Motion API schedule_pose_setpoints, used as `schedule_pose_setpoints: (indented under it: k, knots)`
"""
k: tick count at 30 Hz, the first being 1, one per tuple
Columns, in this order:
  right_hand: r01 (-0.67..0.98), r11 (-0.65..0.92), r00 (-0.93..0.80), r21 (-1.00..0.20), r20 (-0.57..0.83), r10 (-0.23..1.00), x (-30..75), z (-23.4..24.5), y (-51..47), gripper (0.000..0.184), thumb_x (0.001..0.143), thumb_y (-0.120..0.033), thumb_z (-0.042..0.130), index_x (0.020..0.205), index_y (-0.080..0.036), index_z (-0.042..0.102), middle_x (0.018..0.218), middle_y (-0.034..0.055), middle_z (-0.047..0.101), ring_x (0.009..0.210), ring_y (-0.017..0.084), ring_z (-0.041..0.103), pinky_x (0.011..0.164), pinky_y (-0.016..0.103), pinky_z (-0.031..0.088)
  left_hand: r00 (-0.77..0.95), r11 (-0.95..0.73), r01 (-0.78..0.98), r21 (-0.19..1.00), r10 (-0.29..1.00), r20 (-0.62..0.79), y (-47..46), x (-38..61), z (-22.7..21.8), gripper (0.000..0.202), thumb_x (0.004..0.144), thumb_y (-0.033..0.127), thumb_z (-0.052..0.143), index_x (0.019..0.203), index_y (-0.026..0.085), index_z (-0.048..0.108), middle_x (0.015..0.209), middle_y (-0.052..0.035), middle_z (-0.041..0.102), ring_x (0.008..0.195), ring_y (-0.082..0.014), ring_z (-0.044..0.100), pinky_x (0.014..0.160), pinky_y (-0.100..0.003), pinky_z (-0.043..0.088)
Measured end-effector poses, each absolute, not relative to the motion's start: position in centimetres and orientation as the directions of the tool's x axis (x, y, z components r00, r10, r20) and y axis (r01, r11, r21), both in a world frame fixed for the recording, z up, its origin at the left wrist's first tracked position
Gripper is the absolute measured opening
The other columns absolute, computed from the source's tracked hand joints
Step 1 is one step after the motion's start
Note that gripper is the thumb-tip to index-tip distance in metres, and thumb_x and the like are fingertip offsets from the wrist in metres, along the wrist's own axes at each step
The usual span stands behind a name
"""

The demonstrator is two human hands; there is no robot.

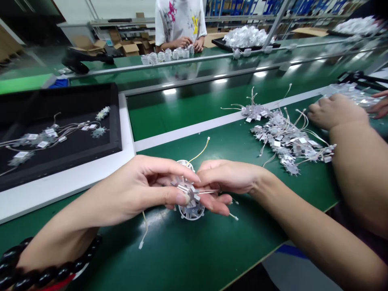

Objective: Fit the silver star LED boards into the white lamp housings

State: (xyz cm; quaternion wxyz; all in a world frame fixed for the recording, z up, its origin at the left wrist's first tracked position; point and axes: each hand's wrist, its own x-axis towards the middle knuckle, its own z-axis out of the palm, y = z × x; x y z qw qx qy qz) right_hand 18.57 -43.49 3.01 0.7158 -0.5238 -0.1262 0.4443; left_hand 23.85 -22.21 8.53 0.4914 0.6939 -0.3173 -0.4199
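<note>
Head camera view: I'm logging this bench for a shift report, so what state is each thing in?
left hand, pinching the round white plastic part
round white plastic part, held between the hands, thin wires trailing from it
right hand, fingers curled beside the part
wired parts pile, a loose tangled heap
black tray, holding a few wired parts spread apart
co-worker's hand, resting at the pile's far edge
small clear cups, lined up in a row on the far bench
</note>
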Motion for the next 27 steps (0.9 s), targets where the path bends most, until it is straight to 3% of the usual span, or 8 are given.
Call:
schedule_pose_setpoints:
  k: [3, 7, 10, 15, 18, 23, 27]
  knots:
    - [-0.488, 0.022, 0.606, -0.873, -0.321, 0.728, 18.3, 3.5, -43.4, 0.029, 0.084, -0.034, 0.054, 0.065, -0.013, 0.062, 0.044, -0.0048, 0.047, 0.036, 0.004, 0.029, 0.036, 0.018, 0.017, 0.433, -0.346, -0.177, 0.921, -0.868, -0.243, -22.2, 23.9, 8.8, 0.025, 0.085, 0.028, 0.075, 0.107, 0.039, 0.078, 0.086, 0.0060, 0.078, 0.072, -0.0105, 0.067, 0.062, -0.012, 0.050]
    - [-0.464, 0.040, 0.644, -0.885, -0.306, 0.701, 18.3, 3.9, -43.4, 0.022, 0.077, -0.032, 0.066, 0.071, -0.011, 0.065, 0.047, -0.0100, 0.036, 0.042, 0.003, 0.021, 0.041, 0.021, 0.012, 0.418, -0.307, -0.242, 0.920, -0.889, -0.187, -22.1, 24.1, 9.0, 0.027, 0.085, 0.022, 0.075, 0.102, 0.043, 0.078, 0.094, 0.0103, 0.078, 0.081, -0.0086, 0.071, 0.070, -0.009, 0.051]
    - [-0.482, 0.029, 0.627, -0.876, -0.322, 0.710, 18.2, 3.7, -43.1, 0.023, 0.080, -0.033, 0.062, 0.073, -0.011, 0.068, 0.046, -0.0118, 0.027, 0.042, 0.004, 0.016, 0.041, 0.023, 0.010, 0.378, -0.261, -0.322, 0.910, -0.917, -0.129, -21.9, 24.2, 9.2, 0.030, 0.086, 0.020, 0.074, 0.104, 0.044, 0.077, 0.097, 0.0111, 0.078, 0.083, -0.0077, 0.072, 0.072, -0.008, 0.051]
    - [-0.479, 0.062, 0.626, -0.876, -0.291, 0.724, 18.2, 3.5, -42.9, 0.024, 0.083, -0.032, 0.059, 0.071, -0.013, 0.067, 0.046, -0.0108, 0.029, 0.042, 0.005, 0.017, 0.040, 0.024, 0.010, 0.328, -0.238, -0.381, 0.893, -0.938, -0.111, -21.5, 24.2, 9.4, 0.027, 0.090, 0.022, 0.072, 0.107, 0.041, 0.077, 0.098, 0.0087, 0.078, 0.084, -0.0097, 0.073, 0.073, -0.011, 0.053]
    - [-0.359, 0.160, 0.734, -0.919, -0.172, 0.657, 18.1, 4.0, -43.1, 0.019, 0.084, -0.029, 0.067, 0.075, -0.013, 0.068, 0.050, -0.0102, 0.033, 0.044, 0.005, 0.020, 0.041, 0.022, 0.014, 0.486, -0.314, -0.277, 0.908, -0.861, -0.150, -21.4, 24.5, 9.1, 0.019, 0.085, 0.031, 0.077, 0.103, 0.038, 0.077, 0.088, 0.0069, 0.079, 0.071, -0.0089, 0.071, 0.061, -0.009, 0.052]
    - [-0.083, 0.110, 0.906, -0.990, -0.029, 0.422, 17.9, 4.7, -43.3, 0.019, 0.085, -0.029, 0.074, 0.080, -0.011, 0.069, 0.068, -0.0016, 0.059, 0.062, 0.007, 0.048, 0.059, 0.021, 0.038, 0.534, -0.290, 0.125, 0.949, -0.786, -0.310, -21.8, 25.0, 8.1, 0.021, 0.082, 0.037, 0.081, 0.101, 0.029, 0.075, 0.073, 0.0027, 0.077, 0.063, -0.0130, 0.074, 0.059, -0.014, 0.059]
    - [0.156, -0.038, 0.943, -0.987, 0.138, 0.301, 17.7, 4.5, -43.2, 0.017, 0.091, -0.025, 0.067, 0.087, -0.009, 0.071, 0.064, -0.0030, 0.055, 0.058, 0.006, 0.044, 0.052, 0.020, 0.034, 0.519, -0.183, 0.377, 0.908, -0.770, -0.371, -22.4, 25.2, 7.4, 0.027, 0.075, 0.037, 0.087, 0.097, 0.026, 0.076, 0.073, 0.0013, 0.077, 0.055, -0.0110, 0.071, 0.052, -0.012, 0.058]
